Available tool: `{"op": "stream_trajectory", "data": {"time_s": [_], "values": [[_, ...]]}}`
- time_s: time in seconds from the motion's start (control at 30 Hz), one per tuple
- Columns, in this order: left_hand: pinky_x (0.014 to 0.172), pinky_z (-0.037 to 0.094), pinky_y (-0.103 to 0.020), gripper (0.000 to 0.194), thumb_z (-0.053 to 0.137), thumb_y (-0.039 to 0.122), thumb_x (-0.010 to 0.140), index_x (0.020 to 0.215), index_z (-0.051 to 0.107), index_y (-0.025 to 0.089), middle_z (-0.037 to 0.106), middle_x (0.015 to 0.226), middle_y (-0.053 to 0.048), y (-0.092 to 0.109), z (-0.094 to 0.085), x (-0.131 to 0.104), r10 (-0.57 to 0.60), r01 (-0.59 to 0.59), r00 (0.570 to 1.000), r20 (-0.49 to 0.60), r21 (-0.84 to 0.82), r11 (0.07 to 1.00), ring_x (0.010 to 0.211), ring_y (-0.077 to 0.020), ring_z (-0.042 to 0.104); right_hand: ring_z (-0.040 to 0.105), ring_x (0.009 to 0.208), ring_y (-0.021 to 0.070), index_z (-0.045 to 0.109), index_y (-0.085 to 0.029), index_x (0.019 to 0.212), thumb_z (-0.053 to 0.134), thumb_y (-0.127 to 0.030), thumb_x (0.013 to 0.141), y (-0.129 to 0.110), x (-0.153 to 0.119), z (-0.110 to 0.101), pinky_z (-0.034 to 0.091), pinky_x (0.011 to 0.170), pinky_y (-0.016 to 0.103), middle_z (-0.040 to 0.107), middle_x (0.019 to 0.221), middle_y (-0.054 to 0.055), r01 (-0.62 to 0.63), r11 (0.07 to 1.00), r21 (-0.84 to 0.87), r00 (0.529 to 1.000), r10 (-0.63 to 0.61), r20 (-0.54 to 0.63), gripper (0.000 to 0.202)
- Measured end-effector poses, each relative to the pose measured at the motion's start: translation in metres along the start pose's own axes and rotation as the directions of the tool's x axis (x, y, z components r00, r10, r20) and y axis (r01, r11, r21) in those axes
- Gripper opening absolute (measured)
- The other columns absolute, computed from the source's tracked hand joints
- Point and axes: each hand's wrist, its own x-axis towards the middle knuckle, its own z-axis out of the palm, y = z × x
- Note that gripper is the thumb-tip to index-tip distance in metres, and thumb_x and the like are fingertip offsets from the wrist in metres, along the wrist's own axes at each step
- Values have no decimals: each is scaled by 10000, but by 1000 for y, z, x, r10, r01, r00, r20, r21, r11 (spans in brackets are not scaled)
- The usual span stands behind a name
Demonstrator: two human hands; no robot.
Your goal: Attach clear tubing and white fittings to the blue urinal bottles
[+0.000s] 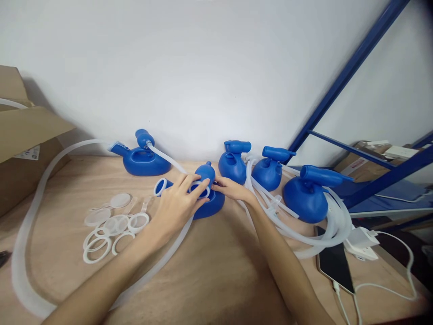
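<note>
Cardboard box (23,149) at counter (209,280) left edge bore white label, print too small to read. White rings (111,230) lay left of centre. Left hand (177,205) pinched white ring (199,189) against blue bottle (208,194) mid-counter; right hand (232,187) gripped bottle's far side. Phone (334,264) lay near right edge.

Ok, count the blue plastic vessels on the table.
5: far left vessel; the middle one under the left hand and right hand; three to the right. None seems hidden.
</note>
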Motion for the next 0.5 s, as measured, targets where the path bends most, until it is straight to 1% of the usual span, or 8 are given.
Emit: {"op": "stream_trajectory", "data": {"time_s": [0.07,0.13,0.2,0.27,0.33,0.4,0.47,0.5], "values": [[690,583,-330,317,647,320,1003,1308,688,242,708,1236,-149,5,12,0,-15,15,1000,16,22,1000,1104,-299,661,691,1013,266,759,-177,1013,677,-522,906,0,-1,-2,544,968,420,765,987,64,16,999,-48,1000,-17,-16,370],[629,564,-309,338,625,343,1011,1334,674,256,689,1228,-161,9,22,2,-42,40,997,58,34,999,1127,-311,637,684,899,241,748,-175,916,721,-390,871,-1,-2,-2,548,893,383,741,863,39,19,994,-109,999,-22,-32,221],[609,559,-304,359,608,350,1017,1362,656,266,664,1231,-172,14,29,7,-63,60,991,114,32,998,1168,-325,610,676,851,230,740,-182,867,741,-253,821,0,-2,0,538,847,354,721,793,26,-7,985,-172,998,-3,-57,84],[632,573,-314,365,602,342,1017,1374,643,272,639,1246,-176,17,34,14,-85,85,984,154,9,996,1204,-334,586,682,855,241,738,-185,857,756,-170,775,1,-1,2,533,839,353,724,785,34,-60,972,-227,995,39,-97,86],[702,595,-344,358,629,356,1004,1352,646,271,619,1278,-169,15,34,20,-114,122,977,181,-36,992,1227,-338,575,697,905,271,746,-178,893,776,-173,770,1,1,4,537,869,381,752,848,63,-107,961,-254,989,78,-122,127],[797,604,-386,448,701,428,957,1362,624,253,587,1355,-165,6,30,23,-138,165,967,216,-111,980,1246,-340,578,710,1012,307,763,-169,1017,764,-244,824,1,0,3,538,944,422,780,1008,101,-100,967,-236,993,84,-77,208],[898,589,-419,725,775,534,878,1483,513,233,530,1464,-176,-10,25,22,-139,197,954,265,-206,959,1275,-342,581,654,1246,355,723,-186,1266,771,-370,849,-1,-3,-4,489,1086,469,734,1294,133,-67,975,-213,997,75,29,458],[950,571,-432,868,790,572,851,1558,421,231,503,1508,-181,-19,22,20,-130,206,945,299,-239,949,1293,-343,579,556,1396,384,652,-206,1406,782,-451,841,-2,-7,-11,427,1167,496,646,1461,143,-74,972,-224,994,91,67,630]]}}
